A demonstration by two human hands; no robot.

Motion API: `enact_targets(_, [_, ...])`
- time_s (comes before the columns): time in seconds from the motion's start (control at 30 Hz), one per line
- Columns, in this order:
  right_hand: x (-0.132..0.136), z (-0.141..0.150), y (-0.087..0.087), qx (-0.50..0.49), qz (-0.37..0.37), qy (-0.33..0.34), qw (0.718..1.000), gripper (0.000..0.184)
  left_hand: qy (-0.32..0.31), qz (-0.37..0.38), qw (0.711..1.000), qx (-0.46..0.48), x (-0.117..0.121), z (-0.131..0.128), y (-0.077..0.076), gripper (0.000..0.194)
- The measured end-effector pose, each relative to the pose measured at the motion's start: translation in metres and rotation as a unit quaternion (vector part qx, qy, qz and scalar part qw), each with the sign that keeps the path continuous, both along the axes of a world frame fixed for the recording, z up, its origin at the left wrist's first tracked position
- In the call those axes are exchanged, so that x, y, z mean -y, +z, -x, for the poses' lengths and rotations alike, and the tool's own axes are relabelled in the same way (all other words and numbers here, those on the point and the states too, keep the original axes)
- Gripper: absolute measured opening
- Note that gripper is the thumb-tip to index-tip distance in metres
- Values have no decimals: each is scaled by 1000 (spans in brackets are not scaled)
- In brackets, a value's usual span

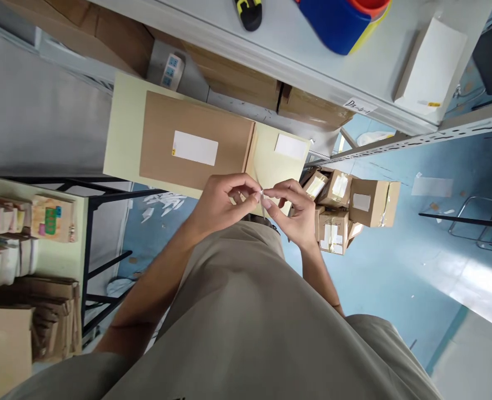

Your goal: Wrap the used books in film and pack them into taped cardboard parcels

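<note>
A small, thin whitish strip (262, 193) is pinched between my two hands in front of my body; its exact kind is too small to tell. My left hand (231, 203) has thumb and forefinger closed on it from the left. From the right, the thumb and fingertips of my right hand (292, 211) meet at the same strip. Just beyond my hands lies a flat brown cardboard box (158, 141) with a white label (196, 148) on top. It rests on a pale yellow tabletop (123, 122). A white paper (291, 146) lies near the tabletop's right end.
A grey shelf (312, 72) runs above the tabletop, bearing a blue container (333, 25) and a white box (431, 66). Cardboard boxes (371, 203) are piled on the blue floor at right. At left stands a black-framed table (86, 250) with stacked packages and folded cardboard (58, 316).
</note>
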State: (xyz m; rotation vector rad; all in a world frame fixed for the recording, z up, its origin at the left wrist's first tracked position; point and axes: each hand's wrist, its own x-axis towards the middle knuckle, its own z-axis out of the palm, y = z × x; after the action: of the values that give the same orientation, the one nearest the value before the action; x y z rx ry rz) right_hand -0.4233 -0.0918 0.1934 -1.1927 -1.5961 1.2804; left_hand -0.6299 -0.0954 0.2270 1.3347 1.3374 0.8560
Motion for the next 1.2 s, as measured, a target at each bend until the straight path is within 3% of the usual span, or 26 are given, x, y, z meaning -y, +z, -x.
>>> enact_targets(0.2, [-6, 3, 1, -30, 35, -8, 999, 11, -23, -12, 999, -29, -2, 2, 1, 14])
enact_targets(0.4, [-13, 4, -3, -72, 94, 3, 993, 15, -12, -14, 999, -48, -3, 10, -4, 11])
enact_targets(0.5, [-17, 5, -8, -97, 134, 6, 986, 18, 17, 0, 996, -89, -1, 27, -15, 11])
enact_targets(0.63, [-23, 16, -14, -95, 172, 5, 981, 19, 77, 35, 987, -135, 5, 65, -42, 11])
enact_targets(0.77, [-27, 39, -12, -106, 172, -16, 979, 17, 126, 65, 979, -147, 9, 122, -73, 12])
enact_targets(0.87, [-26, 67, -6, -94, 165, -51, 981, 17, 155, 93, 972, -148, 5, 179, -88, 12])
enact_targets(1.07, [-15, 159, 4, -52, 162, -122, 978, 21, 252, 151, 946, -137, -3, 327, -106, 11])
enact_targets(1.2, [-2, 230, 7, -37, 160, -143, 976, 25, 352, 186, 908, -132, -4, 435, -122, 8])
